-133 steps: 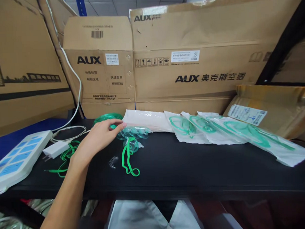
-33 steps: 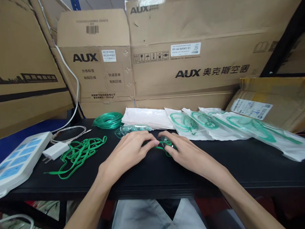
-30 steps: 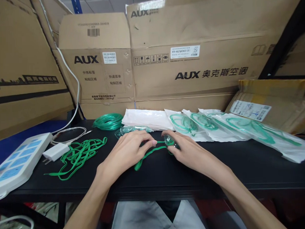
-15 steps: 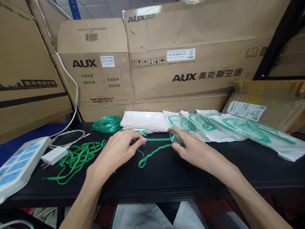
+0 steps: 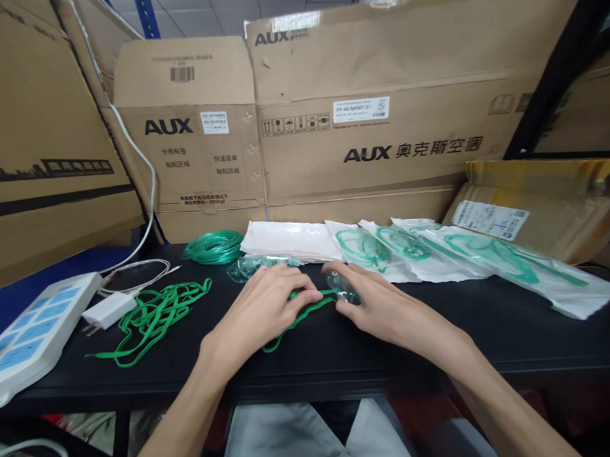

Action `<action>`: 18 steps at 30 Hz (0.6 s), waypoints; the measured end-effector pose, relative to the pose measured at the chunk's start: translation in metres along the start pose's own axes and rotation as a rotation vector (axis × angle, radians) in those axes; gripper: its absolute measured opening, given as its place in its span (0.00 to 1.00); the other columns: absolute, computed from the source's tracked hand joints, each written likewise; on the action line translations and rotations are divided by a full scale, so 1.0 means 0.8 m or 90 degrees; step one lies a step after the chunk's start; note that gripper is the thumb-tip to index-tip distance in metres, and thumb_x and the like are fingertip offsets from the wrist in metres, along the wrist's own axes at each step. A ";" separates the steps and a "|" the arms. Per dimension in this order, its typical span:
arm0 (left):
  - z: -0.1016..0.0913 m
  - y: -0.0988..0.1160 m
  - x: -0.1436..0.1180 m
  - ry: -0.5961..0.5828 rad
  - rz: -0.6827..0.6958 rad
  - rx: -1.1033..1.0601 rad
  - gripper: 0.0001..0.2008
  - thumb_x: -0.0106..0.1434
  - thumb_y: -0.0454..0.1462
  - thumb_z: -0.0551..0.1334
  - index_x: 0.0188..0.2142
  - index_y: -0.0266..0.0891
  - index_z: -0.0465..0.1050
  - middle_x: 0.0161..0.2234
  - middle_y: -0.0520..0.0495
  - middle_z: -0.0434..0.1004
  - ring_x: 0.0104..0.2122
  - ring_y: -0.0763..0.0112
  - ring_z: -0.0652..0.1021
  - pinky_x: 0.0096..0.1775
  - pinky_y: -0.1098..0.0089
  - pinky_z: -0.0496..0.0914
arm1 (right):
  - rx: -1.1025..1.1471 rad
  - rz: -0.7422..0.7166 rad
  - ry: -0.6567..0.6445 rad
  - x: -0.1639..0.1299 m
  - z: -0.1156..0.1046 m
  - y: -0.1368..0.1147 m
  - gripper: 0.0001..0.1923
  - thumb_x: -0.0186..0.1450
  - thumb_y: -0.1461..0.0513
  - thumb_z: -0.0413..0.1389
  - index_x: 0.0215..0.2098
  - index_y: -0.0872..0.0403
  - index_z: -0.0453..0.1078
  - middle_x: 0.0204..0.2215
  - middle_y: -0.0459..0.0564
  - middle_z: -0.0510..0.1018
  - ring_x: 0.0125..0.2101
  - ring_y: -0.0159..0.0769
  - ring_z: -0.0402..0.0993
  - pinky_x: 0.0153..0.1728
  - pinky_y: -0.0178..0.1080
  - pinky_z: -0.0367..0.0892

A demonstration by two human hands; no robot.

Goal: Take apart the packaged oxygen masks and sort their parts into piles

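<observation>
- Your left hand (image 5: 260, 310) sits just left of the frame's centre, palm down on the black table (image 5: 439, 344), fingers curled and pinching the green strap (image 5: 298, 317) at its fingertips.
- Your right hand (image 5: 382, 306) lies just right of centre, fingers closed round the small clear mask (image 5: 341, 287), which peeks out at the fingertips; most of it is hidden by the hand.
- The green strap runs from the mask toward the lower left, under your left hand, its free end looping out near the table's front edge. Its long axis is a shallow diagonal, high at the right and low at the left.
- The mask lies at the strap's right end, between your two sets of fingertips. Which way its opening faces cannot be told.
- Just behind your left hand lie more clear masks (image 5: 259, 263), and behind those, a coil of green tubing (image 5: 213, 246).
- A loose heap of green straps (image 5: 153, 317) lies in the left part of the table, well apart from your hands, beside a white charger (image 5: 110, 308) and a white power strip (image 5: 31, 331).
- A stack of flat white pouches (image 5: 290, 239) and a row of sealed packets (image 5: 486, 262) holding green tubing stretch across the back toward the right edge.
- Cardboard boxes (image 5: 381, 119) fill the upper frame.
</observation>
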State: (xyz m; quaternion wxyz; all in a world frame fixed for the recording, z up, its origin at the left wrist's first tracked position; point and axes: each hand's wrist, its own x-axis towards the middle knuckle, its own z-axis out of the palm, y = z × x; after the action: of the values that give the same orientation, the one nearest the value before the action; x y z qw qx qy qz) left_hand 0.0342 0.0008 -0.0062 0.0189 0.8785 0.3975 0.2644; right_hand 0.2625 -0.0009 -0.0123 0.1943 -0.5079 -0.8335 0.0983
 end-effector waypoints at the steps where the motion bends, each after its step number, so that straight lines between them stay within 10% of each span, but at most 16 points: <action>1: -0.004 -0.008 -0.002 0.010 -0.014 0.012 0.11 0.75 0.43 0.59 0.39 0.45 0.78 0.41 0.54 0.82 0.45 0.63 0.77 0.48 0.64 0.65 | -0.020 0.024 0.013 0.001 -0.004 0.005 0.25 0.68 0.62 0.50 0.63 0.42 0.60 0.59 0.54 0.71 0.62 0.50 0.68 0.60 0.50 0.62; 5: -0.020 -0.033 -0.006 0.085 -0.073 0.014 0.10 0.74 0.42 0.61 0.39 0.43 0.80 0.42 0.51 0.81 0.46 0.62 0.78 0.48 0.65 0.66 | -0.074 0.119 0.043 0.002 -0.017 0.020 0.28 0.68 0.61 0.51 0.66 0.44 0.58 0.59 0.60 0.71 0.61 0.57 0.68 0.57 0.54 0.65; 9: -0.012 -0.023 -0.001 0.143 -0.097 -0.041 0.09 0.72 0.42 0.63 0.41 0.45 0.84 0.41 0.50 0.81 0.41 0.64 0.79 0.44 0.67 0.68 | 0.001 0.011 0.022 -0.004 -0.014 0.014 0.30 0.67 0.63 0.54 0.66 0.39 0.57 0.63 0.51 0.69 0.63 0.49 0.67 0.60 0.49 0.63; 18: 0.027 0.017 0.006 0.007 -0.149 -0.119 0.13 0.72 0.40 0.60 0.39 0.44 0.84 0.35 0.50 0.84 0.36 0.64 0.79 0.38 0.67 0.65 | 0.060 -0.125 0.049 -0.001 0.006 -0.005 0.34 0.67 0.65 0.54 0.68 0.40 0.54 0.64 0.52 0.68 0.64 0.45 0.65 0.61 0.47 0.64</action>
State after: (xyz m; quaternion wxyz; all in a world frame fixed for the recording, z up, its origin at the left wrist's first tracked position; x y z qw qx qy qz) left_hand 0.0568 -0.0015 -0.0196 0.1296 0.8189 0.4711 0.3011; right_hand 0.2578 -0.0036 -0.0155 0.2585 -0.4172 -0.8657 0.0982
